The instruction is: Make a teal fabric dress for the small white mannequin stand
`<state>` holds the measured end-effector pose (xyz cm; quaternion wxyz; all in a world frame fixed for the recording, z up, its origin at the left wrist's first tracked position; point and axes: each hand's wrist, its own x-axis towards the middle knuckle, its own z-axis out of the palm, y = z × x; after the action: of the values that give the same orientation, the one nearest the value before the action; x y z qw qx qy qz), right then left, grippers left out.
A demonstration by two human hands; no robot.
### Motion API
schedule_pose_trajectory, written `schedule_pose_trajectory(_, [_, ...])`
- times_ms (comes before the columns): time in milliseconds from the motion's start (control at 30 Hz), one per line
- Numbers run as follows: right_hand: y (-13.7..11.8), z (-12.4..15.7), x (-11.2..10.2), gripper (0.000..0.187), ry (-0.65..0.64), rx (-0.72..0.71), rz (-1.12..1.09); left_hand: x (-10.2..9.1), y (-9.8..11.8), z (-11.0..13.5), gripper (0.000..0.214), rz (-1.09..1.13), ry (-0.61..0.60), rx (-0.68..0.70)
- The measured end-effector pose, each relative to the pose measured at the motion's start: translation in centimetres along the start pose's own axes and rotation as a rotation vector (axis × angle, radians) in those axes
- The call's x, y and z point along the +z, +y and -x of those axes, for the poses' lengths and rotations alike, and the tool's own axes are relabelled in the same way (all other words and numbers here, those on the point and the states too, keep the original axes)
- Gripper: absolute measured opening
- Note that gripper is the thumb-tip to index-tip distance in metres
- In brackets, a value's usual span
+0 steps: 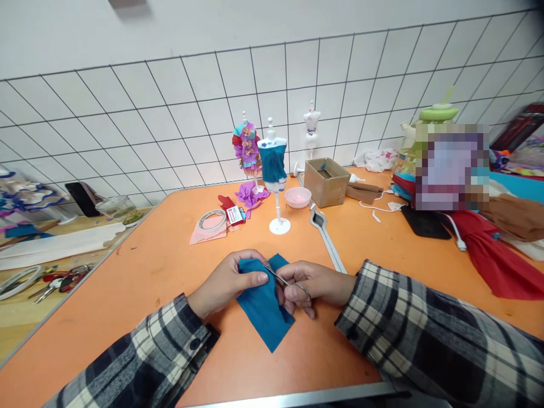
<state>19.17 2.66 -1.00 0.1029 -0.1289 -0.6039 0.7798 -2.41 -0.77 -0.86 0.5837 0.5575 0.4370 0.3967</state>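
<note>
My left hand [232,280] pinches a piece of teal crepe paper or cloth [266,317] between thumb and fingers, just over the orange table. In my right hand [304,283] is a pair of small metal scissors [283,279], its blades lying at the upper part of the teal piece, near my left thumb. The teal piece hangs with one corner pointing toward me. Beyond my hands stands a white mini dress form [279,226] with a teal wrap [273,163] around its torso.
Behind are a dress form in purple ruffles [247,148], a bare white form [311,122], a pink bowl [298,197] and a cardboard box [326,184]. Tape [212,221] lies left of them. Red fabric [497,255], a cable and a black slab [425,221] lie right on the orange table [140,272].
</note>
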Motion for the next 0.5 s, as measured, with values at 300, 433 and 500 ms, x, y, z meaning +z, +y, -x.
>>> schedule_pose_trajectory(300, [0.33,0.21,-0.31,0.045,-0.027,0.053,0.067,-0.29,0.42,-0.05,0.030,-0.178,0.004,0.003])
schedule_pose_trajectory(433, [0.34,0.24,-0.31,0.046,-0.037,0.060,0.080,-0.17,0.59,0.00,0.028,-0.194,-0.082,-0.043])
schedule_pose_trajectory(500, [0.35,0.23,-0.31,0.047,-0.042,0.066,0.081,-0.07,0.66,0.05,0.028,-0.192,-0.114,-0.066])
